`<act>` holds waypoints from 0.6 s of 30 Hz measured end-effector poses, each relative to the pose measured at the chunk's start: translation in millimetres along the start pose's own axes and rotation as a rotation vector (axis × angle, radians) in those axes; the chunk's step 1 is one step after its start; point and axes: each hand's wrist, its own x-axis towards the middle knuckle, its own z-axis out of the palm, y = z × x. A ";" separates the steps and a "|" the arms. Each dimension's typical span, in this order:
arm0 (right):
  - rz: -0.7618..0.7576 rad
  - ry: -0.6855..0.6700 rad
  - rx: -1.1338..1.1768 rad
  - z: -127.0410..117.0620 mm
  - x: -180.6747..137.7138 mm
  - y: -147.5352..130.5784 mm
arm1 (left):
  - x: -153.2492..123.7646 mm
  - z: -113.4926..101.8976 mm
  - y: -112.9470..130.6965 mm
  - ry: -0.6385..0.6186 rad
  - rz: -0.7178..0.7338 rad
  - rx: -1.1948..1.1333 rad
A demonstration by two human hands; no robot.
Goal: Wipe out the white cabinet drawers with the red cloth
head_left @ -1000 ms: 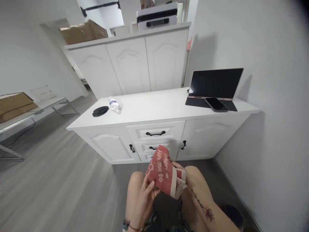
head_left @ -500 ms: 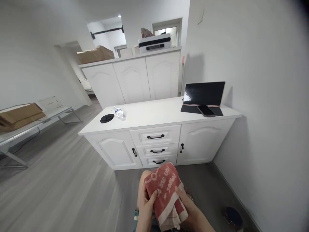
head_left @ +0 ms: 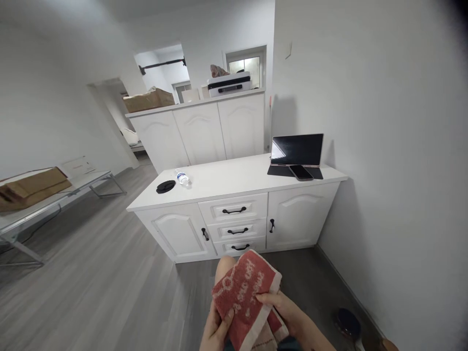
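Note:
A red towel [head_left: 243, 295] with white lettering and a pale border is folded in front of me, low in the view over my knee. My left hand [head_left: 216, 332] grips its lower left edge, thumb on top. My right hand [head_left: 283, 308] pinches its right edge, fingers closed on the cloth. Both hands hold the towel above my lap.
A white sideboard [head_left: 234, 187] with three black-handled drawers stands ahead, bearing a tablet [head_left: 297, 149], a phone [head_left: 301, 172], a water bottle [head_left: 182, 177] and a black disc [head_left: 165, 186]. A taller white cabinet [head_left: 199, 131] stands behind. A folding table [head_left: 44, 195] with cardboard is left. A dark brush [head_left: 347, 322] lies on the floor.
The view has pulled back from the sideboard and tilted up. The towel has been turned and flattened in my hands, which stay closed on it.

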 end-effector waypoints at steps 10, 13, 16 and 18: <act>-0.194 0.046 -0.291 -28.5 2.9 -40.6 | 14.0 33.4 16.8 -0.016 0.008 -0.066; -0.219 0.051 -0.240 -29.8 10.3 -49.2 | 24.4 38.2 27.5 -0.062 -0.021 -0.010; -0.156 -0.010 -0.073 -24.0 21.8 -53.2 | 39.2 41.5 36.2 -0.036 -0.014 0.004; -0.062 -0.007 0.081 -19.8 31.5 -55.0 | 52.5 43.1 40.0 -0.014 -0.023 0.012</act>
